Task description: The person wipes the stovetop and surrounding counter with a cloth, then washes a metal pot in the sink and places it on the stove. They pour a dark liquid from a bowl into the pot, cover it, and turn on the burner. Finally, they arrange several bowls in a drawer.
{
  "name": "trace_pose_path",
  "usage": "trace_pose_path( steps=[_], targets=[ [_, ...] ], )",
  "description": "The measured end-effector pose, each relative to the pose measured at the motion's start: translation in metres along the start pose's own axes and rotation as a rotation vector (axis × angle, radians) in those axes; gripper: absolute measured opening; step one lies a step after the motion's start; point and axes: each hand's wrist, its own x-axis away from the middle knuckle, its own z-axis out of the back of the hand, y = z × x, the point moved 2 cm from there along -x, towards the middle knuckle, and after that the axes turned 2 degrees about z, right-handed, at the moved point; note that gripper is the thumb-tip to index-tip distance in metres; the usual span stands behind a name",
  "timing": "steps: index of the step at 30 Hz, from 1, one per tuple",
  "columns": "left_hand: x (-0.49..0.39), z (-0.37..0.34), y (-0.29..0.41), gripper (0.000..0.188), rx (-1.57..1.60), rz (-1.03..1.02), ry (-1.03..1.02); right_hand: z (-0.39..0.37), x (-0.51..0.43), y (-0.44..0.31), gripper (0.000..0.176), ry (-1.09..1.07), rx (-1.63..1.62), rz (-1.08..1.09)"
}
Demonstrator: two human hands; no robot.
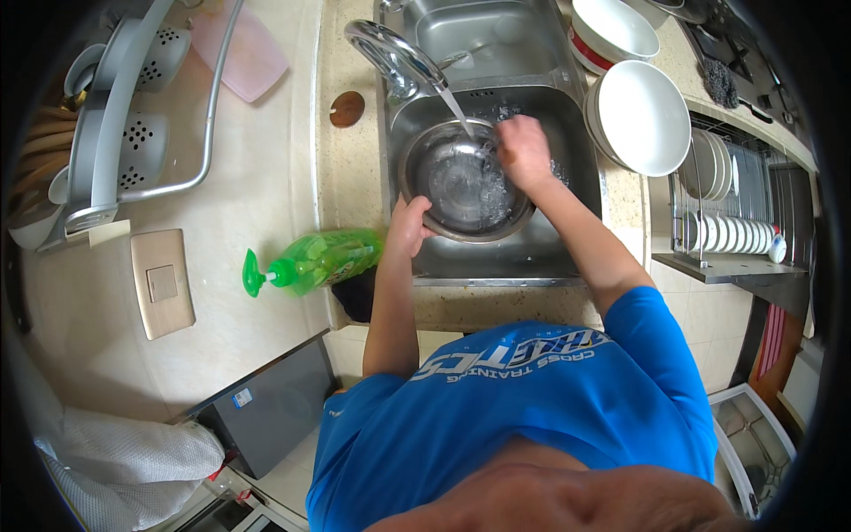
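Water from the chrome faucet (399, 50) runs into a round stainless steel bowl (465, 229) in the near basin of the steel sink (505, 271). My left hand (409, 226) grips the bowl's lower left rim, thumb on the edge. At the bowl's upper right rim is my right hand (525, 149), fingers curled and slightly blurred; whether it holds anything cannot be seen. Clear water with bubbles and ripples lies in the bowl.
White bowls (643, 118) are stacked right of the sink, beside a pull-out rack of plates (701, 166). A green pump bottle (326, 263) stands at the left near my forearm. Beyond the faucet's base is a second basin (485, 40). A brown round object (348, 109) lies on the counter.
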Motion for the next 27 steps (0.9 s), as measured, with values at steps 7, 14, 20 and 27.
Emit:
trace_pose_path(
  steps=[7,14,20,27],
  targets=[
    [-0.043,0.004,0.026,0.051,-0.38,-0.417,0.279,0.023,0.079,0.006,0.029,-0.45,-1.52,-1.236],
    [-0.102,-0.045,0.116,0.035,-1.07,-1.12,0.624,0.032,0.105,-0.013,0.034,-0.167,-1.429,-1.129],
    [-0.123,-0.032,0.14,0.036,-0.934,-0.885,0.668,0.048,0.117,-0.004,0.038,-0.142,-1.436,-1.174],
    [-0.152,0.003,0.069,0.039,-0.561,-1.078,0.604,0.077,0.114,-0.033,0.058,0.035,-1.137,-0.862]
  ],
)
